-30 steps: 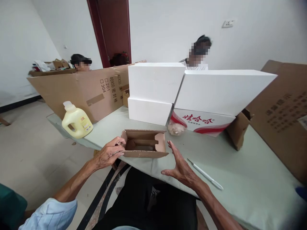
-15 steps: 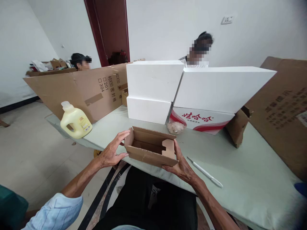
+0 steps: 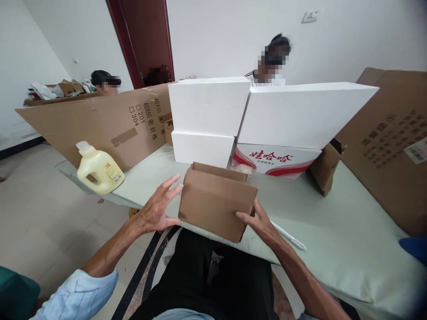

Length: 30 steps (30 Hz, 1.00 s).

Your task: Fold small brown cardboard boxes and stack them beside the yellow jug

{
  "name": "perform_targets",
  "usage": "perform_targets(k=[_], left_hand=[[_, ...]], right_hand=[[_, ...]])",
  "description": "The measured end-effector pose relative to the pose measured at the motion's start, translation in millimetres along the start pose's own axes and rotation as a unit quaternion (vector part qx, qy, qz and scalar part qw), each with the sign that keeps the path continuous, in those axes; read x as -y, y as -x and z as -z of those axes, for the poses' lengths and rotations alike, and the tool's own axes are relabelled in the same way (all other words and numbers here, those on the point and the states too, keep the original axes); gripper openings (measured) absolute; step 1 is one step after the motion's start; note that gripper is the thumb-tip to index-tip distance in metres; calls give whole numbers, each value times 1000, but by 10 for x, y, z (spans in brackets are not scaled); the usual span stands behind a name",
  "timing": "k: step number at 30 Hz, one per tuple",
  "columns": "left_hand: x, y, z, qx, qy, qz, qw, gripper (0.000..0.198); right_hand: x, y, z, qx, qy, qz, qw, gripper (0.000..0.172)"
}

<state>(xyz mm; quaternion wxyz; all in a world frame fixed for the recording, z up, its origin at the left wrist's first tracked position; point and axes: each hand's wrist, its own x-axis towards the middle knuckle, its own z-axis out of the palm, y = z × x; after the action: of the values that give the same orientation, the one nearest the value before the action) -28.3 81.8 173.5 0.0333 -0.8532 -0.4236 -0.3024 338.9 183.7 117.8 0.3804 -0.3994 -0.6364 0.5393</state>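
A small brown cardboard box (image 3: 216, 204) is tilted above the table's near edge, its plain long side turned toward me and its open top facing away. My right hand (image 3: 256, 220) grips the right end, thumb pressed on the near side; the other fingers are mostly hidden behind it. At the left end, my left hand (image 3: 162, 206) is spread, thumb and fingers apart around the corner; whether the fingertips touch the cardboard I cannot tell. A white pen-like tool with a slim shaft (image 3: 290, 236) lies right of my right hand, its tip hidden.
A pale yellow detergent jug (image 3: 103, 171) stands at the table's left edge. White boxes (image 3: 207, 106) are stacked at the back, beside a red-and-white printed carton (image 3: 273, 160). Large cardboard sheets (image 3: 110, 120) flank both sides. A crumpled clear plastic bundle (image 3: 243, 169) lies behind the small box. Two people sit beyond.
The small box has been tipped so its long side shows instead of its inside. My right hand has kept its hold, while the left hand's fingers have opened wider at the left end.
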Motion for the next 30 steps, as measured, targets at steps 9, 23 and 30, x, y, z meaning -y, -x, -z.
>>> perform_targets(k=[9, 23, 30], left_hand=[[-59, 129, -157, 100, -91, -129, 982, 95], [44, 25, 87, 109, 176, 175, 963, 116], [127, -120, 12, 108, 183, 168, 963, 116]], right_hand=[[57, -249, 228, 118, -168, -341, 917, 54], [909, -168, 113, -35, 241, 160, 957, 48], [1093, -182, -428, 118, 423, 409, 800, 35]])
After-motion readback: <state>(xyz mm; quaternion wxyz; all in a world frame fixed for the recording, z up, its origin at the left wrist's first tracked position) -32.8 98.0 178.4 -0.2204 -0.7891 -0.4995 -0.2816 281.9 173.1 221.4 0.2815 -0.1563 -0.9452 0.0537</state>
